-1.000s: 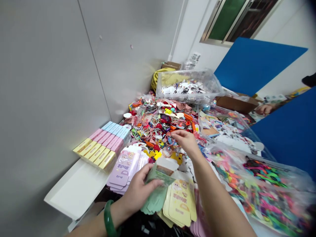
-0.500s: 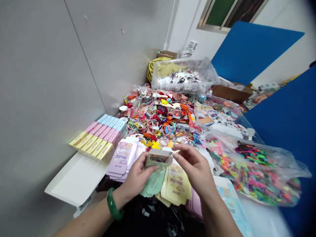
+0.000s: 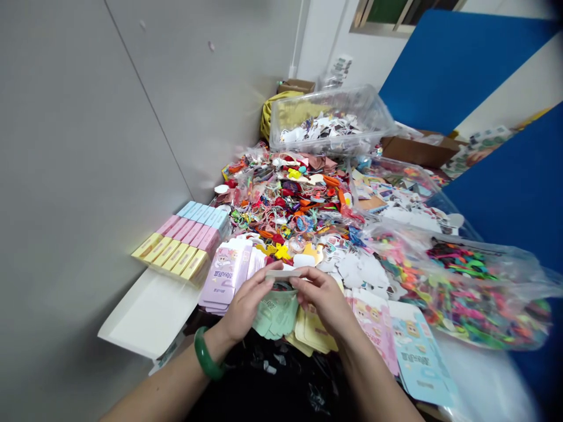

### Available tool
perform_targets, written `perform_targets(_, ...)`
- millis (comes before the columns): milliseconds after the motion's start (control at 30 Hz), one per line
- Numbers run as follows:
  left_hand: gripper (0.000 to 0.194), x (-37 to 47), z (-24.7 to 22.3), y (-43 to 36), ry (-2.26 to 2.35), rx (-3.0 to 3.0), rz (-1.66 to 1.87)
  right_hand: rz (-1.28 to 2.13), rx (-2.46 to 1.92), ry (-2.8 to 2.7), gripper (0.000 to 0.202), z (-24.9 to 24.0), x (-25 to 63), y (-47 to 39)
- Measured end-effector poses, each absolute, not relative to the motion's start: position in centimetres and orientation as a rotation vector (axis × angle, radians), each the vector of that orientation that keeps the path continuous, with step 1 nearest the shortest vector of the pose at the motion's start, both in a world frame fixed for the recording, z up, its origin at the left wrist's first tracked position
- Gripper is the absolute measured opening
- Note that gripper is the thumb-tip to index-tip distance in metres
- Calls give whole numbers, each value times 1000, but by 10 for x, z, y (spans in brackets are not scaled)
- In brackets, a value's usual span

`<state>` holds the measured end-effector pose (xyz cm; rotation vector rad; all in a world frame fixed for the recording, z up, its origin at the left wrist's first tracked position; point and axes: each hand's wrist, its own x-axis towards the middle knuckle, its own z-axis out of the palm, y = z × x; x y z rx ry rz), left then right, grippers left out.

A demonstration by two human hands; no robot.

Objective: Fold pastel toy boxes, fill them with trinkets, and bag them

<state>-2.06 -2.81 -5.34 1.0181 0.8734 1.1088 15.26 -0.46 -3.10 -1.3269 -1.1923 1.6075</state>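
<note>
Between my two hands is a small paper box [image 3: 282, 274], its top flap showing pale and its mouth partly open with dark contents inside that I cannot make out. My left hand [image 3: 247, 300] closes round its left side, a green bangle at the wrist. On the right edge and flap, the fingers of my right hand [image 3: 323, 298] are pinched. Under them lie flat green cartons [image 3: 275, 316] and yellow cartons [image 3: 310, 331]. Purple cartons [image 3: 226, 272] sit left of my left hand; pink cartons [image 3: 373, 319] and blue cartons [image 3: 417, 351] lie right of my right hand.
A tray of upright pink, yellow and blue boxes [image 3: 180, 240] stands by the grey wall, above a white open box [image 3: 152, 310]. Behind is a heap of small trinkets [image 3: 285, 199]. A clear bin [image 3: 334, 143], a bag of colourful pieces [image 3: 475, 299] and blue panels [image 3: 514, 193] are beyond.
My right hand has moved left and in onto the box, and its fingers have closed on the flap edge. The box's flap has tipped down over its mouth. The view has shifted slightly.
</note>
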Motion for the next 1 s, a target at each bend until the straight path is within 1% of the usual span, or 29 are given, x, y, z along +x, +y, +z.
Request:
perform_targets(33,35,-20,-52,-27,897,1012,1100,1545,-1311,-1250,26,-32,153,-5)
perform_targets(100,30,-21,-50,-27,964,1063,1147,1302,-1224,-1435,22,-34,155,-5)
perform_targets(167,19,-24,-49,-26,1058,1238,1248,990,-1086,-1660,14,-37,158,-7)
perform_targets(233,10,-29,-49,-27,1125,1473,1313,759,-962,-1852,12,-40,162,-9)
perform_targets(267,9,-32,-49,-27,1138,1575,1318,688,-926,-1918,14,-42,164,-10)
perform_targets(333,14,-36,-48,-28,1122,1703,1295,590,-897,-1993,18,-45,167,-12)
perform_targets(400,21,-38,-45,-30,1093,1733,1256,541,-885,-2028,22,-45,168,-13)
perform_targets(467,22,-37,-40,-30,1102,1703,1231,537,-875,-2039,24,-43,167,-13)
perform_targets(633,9,-33,-35,-26,1168,1565,1232,607,-887,-2015,16,-35,162,-10)
perform_targets(700,4,-32,-38,-24,1155,1526,1257,634,-909,-2007,15,-34,161,-9)
perform_targets(767,3,-32,-43,-23,1142,1545,1286,625,-919,-2005,17,-35,161,-9)
perform_targets(900,11,-36,-51,-26,1137,1811,1321,522,-887,-2030,19,-42,167,-9)
perform_targets(1000,17,-43,-59,-29,1106,2002,1310,414,-812,-2123,26,-49,173,-9)
